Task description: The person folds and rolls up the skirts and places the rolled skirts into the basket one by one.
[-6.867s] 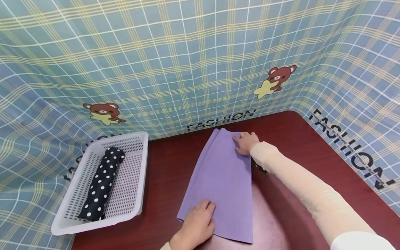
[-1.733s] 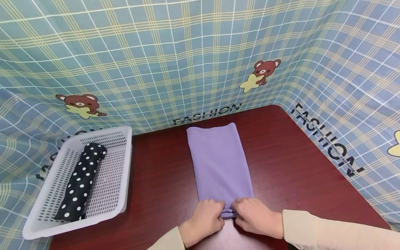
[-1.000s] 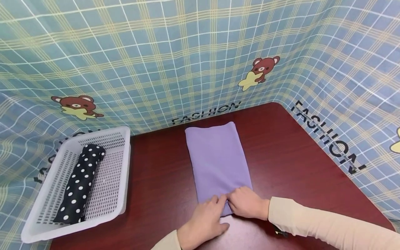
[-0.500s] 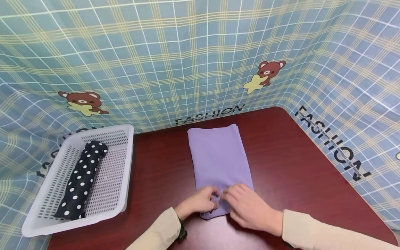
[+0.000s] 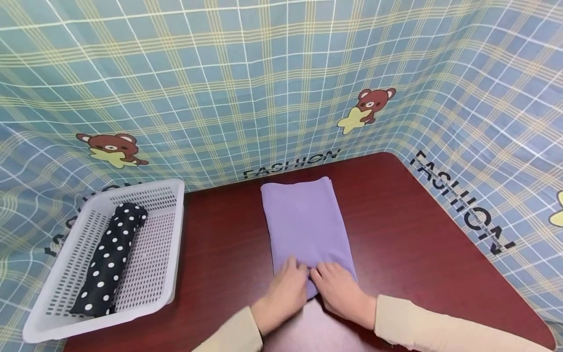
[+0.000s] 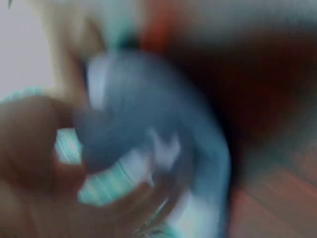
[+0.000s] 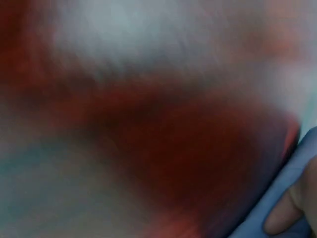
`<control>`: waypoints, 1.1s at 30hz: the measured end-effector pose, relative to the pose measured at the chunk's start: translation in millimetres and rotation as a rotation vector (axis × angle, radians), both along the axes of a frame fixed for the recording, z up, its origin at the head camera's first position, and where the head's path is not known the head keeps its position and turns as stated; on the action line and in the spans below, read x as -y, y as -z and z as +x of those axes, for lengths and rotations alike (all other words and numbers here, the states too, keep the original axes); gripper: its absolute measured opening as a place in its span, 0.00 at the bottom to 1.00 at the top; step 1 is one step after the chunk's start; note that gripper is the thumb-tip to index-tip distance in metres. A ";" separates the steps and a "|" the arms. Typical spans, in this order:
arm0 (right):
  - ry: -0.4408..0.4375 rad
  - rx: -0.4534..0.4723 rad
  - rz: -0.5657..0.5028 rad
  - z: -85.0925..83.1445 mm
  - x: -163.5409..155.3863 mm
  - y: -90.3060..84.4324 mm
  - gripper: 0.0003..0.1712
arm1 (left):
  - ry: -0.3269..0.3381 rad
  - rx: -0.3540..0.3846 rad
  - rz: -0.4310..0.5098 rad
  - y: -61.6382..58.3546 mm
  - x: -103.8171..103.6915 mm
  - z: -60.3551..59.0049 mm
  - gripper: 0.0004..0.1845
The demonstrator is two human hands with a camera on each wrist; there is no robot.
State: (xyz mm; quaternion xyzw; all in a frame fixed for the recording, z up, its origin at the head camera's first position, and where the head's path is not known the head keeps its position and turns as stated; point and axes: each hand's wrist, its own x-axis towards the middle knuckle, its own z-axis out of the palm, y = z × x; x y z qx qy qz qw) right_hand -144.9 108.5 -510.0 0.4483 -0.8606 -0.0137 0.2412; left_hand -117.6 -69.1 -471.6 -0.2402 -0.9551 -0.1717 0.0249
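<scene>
Head view – both hands, left hand (image 5: 285,288) and right hand (image 5: 338,288), fingers curled onto the purple cloth (image 5: 305,225) near end

Bare hands; long cream sleeves, apparently plain.

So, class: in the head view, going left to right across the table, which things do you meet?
White basket with the dotted roll lying in it → left hand → right hand, both hands on the near end of the purple cloth.
</scene>
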 end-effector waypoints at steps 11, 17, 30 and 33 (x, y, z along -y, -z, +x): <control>0.070 0.512 -0.058 -33.4 7.3 -11.9 0.10 | -0.263 -0.580 -0.622 31.0 -39.1 40.6 0.25; 0.143 0.739 -0.046 -43.9 8.9 -23.6 0.08 | -0.296 -0.713 -0.529 40.1 -33.1 19.4 0.19; 0.035 0.401 -0.083 -24.9 -7.1 -21.0 0.09 | -0.164 -0.484 -0.489 45.4 -29.2 -4.4 0.20; 0.031 0.164 -0.008 -17.8 -10.0 -16.6 0.24 | -0.151 -0.379 -0.425 39.8 -27.7 -11.4 0.17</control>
